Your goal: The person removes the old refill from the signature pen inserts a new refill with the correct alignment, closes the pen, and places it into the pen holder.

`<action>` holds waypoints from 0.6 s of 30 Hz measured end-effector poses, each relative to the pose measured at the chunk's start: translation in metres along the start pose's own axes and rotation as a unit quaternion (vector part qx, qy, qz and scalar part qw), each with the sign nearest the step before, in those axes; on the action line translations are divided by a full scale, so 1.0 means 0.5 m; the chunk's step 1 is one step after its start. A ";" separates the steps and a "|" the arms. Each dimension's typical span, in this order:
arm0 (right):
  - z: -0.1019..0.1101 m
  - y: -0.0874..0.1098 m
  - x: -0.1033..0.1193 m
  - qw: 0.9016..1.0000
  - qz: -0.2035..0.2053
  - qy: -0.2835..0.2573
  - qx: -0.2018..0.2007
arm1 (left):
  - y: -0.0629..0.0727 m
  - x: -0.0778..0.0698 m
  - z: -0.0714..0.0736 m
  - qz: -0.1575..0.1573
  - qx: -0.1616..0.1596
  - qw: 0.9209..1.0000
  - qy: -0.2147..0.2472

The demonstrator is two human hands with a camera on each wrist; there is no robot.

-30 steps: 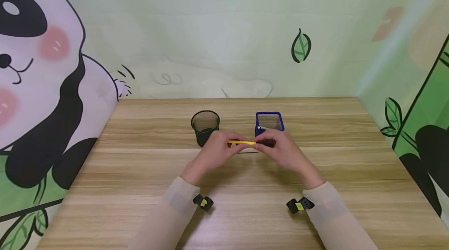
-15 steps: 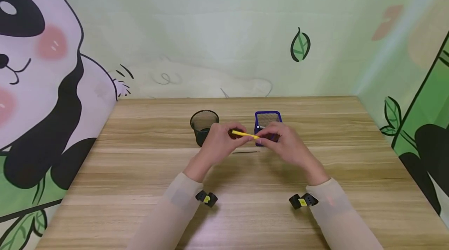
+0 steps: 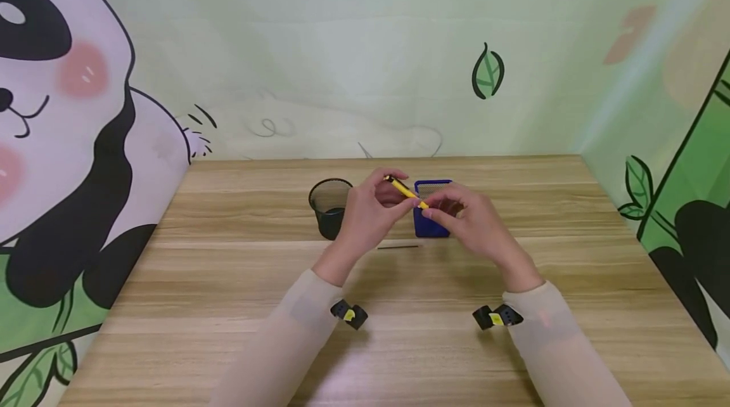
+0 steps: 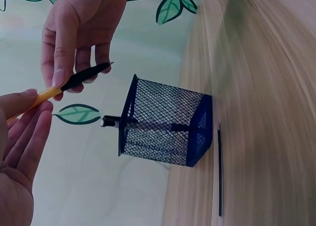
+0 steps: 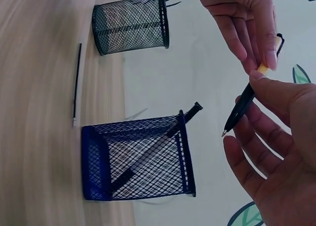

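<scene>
A ballpoint pen with a yellow barrel, black grip section and black clip is held between both hands above the table. My left hand pinches its yellow barrel. With thumb and finger, my right hand pinches it near where yellow meets black; the other fingers are spread in the right wrist view. The metal tip points out past the right fingers. Below the hands, a thin dark pen refill lies on the table.
A blue mesh pen holder stands behind the right hand, with a dark pen leaning inside. Left of it is a round black mesh cup. The wooden table meets a printed wall at the back.
Both hands have risen and moved slightly forward. The pen, nearly level before, is now tilted, its clip end up toward the left. The refill and containers have stayed in place.
</scene>
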State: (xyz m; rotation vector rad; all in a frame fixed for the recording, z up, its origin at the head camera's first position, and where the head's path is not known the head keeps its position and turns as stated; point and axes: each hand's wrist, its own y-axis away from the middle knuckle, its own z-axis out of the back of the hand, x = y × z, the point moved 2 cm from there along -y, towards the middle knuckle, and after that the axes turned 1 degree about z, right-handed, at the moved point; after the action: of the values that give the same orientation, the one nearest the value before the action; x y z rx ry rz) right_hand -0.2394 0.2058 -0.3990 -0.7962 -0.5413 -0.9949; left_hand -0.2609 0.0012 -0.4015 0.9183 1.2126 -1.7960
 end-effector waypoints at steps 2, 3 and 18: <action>0.002 -0.004 0.002 1.000 0.008 0.004 -0.007 | -0.005 -0.003 -0.003 0.002 -0.010 1.000 0.007; 0.003 -0.006 0.003 1.000 0.010 0.005 -0.011 | -0.007 -0.004 -0.004 0.003 -0.015 1.000 0.008; 0.023 -0.029 0.010 0.999 0.009 0.013 -0.047 | -0.038 -0.029 -0.022 0.011 0.000 0.999 -0.046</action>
State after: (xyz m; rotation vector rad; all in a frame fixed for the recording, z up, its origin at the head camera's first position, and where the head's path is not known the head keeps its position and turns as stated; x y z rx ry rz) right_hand -0.2506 0.2079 -0.3837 -0.8686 -0.4666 -1.0195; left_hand -0.2696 0.0192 -0.3846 0.8362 1.1408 -1.7998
